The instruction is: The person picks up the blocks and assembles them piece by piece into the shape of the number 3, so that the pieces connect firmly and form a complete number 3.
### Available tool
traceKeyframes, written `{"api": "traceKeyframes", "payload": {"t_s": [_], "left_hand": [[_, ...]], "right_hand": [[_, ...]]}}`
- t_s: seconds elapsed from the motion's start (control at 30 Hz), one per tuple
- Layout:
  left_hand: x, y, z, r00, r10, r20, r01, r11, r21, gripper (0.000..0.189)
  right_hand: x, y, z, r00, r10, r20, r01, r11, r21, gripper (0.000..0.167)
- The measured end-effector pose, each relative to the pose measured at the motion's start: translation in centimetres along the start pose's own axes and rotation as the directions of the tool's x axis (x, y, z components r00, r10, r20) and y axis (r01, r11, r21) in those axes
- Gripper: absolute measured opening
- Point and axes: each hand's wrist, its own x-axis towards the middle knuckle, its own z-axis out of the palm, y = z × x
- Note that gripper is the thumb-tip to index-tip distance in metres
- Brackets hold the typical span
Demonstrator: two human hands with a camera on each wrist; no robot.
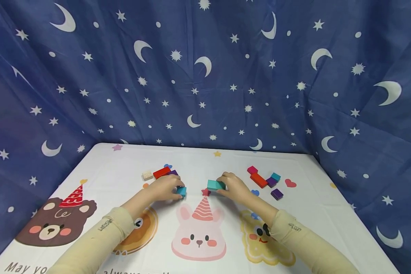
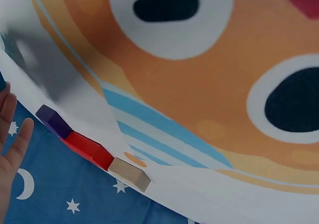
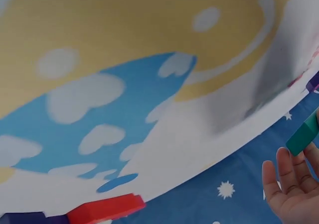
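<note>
My left hand (image 1: 165, 188) pinches a small blue block (image 1: 182, 191) between thumb and fingers, left of the table's middle. Just behind that hand lie a red block (image 1: 162, 172), a purple block (image 1: 172, 172) and a pale wooden block (image 1: 147, 175), in a row in the left wrist view. Across a short gap, my right hand (image 1: 237, 188) grips a longer teal block (image 1: 215, 185) by its right end, over the star of the printed rabbit's hat. In the right wrist view a purple block (image 3: 313, 82) shows at the right edge, beyond the teal block (image 3: 303, 136).
Right of my right hand lie a pink block (image 1: 252, 170), an orange-red block (image 1: 258, 180), a blue block (image 1: 276, 176) and two purple blocks, one set apart (image 1: 277, 194). A white cloth (image 1: 205, 161) with cartoon prints covers the table. A starry blue curtain (image 1: 226, 114) hangs behind.
</note>
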Motion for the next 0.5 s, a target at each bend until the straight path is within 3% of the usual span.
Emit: {"api": "traceKeyframes", "payload": {"t_s": [0.33, 0.5], "left_hand": [[-0.7, 0.2, 0.0, 0.997, -0.075, 0.003, 0.075, 0.997, -0.032, 0.032], [-1.2, 0.2, -0.1, 0.997, -0.072, -0.019, 0.071, 0.997, -0.028, 0.031]], "right_hand": [[1.6, -0.7, 1.9, 0.998, -0.036, 0.053, 0.034, 0.999, 0.04, 0.029], [2.0, -1.1, 2.4, 0.997, -0.037, 0.069, 0.033, 0.998, 0.047, 0.031]]}}
